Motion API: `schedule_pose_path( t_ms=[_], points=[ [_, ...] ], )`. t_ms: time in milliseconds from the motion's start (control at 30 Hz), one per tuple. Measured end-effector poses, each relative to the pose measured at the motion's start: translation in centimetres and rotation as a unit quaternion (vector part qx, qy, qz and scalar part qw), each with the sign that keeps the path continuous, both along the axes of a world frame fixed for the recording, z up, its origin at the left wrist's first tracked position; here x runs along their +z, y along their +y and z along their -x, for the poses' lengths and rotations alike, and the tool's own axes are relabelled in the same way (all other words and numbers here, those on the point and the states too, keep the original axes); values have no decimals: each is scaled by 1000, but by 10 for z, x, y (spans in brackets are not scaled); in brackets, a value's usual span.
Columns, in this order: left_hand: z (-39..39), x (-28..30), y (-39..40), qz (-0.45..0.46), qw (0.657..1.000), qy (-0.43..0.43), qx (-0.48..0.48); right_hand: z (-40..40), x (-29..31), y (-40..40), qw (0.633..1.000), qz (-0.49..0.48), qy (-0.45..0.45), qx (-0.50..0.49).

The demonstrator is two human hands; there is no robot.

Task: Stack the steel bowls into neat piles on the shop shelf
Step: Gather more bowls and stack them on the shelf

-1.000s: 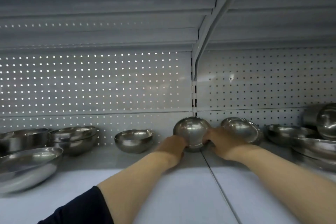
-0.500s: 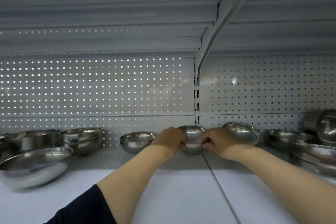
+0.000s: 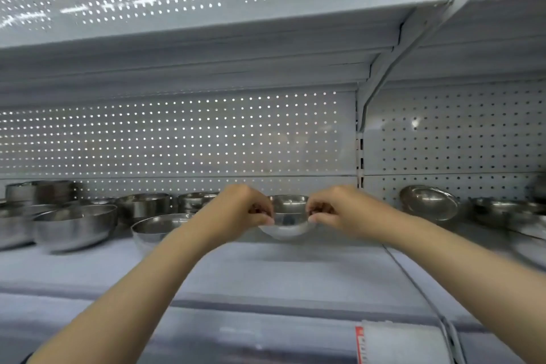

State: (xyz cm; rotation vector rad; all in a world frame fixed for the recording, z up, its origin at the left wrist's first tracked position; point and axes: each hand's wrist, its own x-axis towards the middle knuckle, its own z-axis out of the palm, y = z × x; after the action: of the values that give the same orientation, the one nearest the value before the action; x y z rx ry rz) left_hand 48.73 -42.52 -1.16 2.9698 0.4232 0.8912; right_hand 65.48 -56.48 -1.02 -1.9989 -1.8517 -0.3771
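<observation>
Head view: nearest, in front of the small bowl [image 3: 285, 223], lies the bare grey shelf [image 3: 266, 275] with a white price label [image 3: 404, 343] at its front edge. The left hand [image 3: 242, 213] and the right hand [image 3: 331, 210] each pinch the small bowl's rim, one on each side, holding it level just above the shelf. To do this well, I judge the bowl should stay level and go down squarely into a bowl of matching size, with both hands letting go together. Left of the small bowl sit an open wide bowl [image 3: 161, 227] and a big bowl [image 3: 75, 226]; right of it a tilted bowl [image 3: 430, 202] leans on the back panel [image 3: 177, 139]. A second bowl directly behind the small bowl is half hidden; motion blurs both edges.
</observation>
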Motion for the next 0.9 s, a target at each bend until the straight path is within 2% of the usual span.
schedule_pose_path(
  t_ms=[300, 567, 700, 900],
  points=[
    [37, -31, 26, 16, 1000, 16, 10, 38, -27, 25, 1000, 20, -10, -9],
    [44, -34, 28, 9, 999, 26, 24, 49, -33, 27, 1000, 14, 3, -11],
    [33, -28, 9, 30, 999, -21, 34, 42, -24, -3, 999, -23, 33, -12],
    [-35, -15, -62, 113, 989, -97, -21, -16, 5, -85, 985, -74, 73, -139]
  ],
)
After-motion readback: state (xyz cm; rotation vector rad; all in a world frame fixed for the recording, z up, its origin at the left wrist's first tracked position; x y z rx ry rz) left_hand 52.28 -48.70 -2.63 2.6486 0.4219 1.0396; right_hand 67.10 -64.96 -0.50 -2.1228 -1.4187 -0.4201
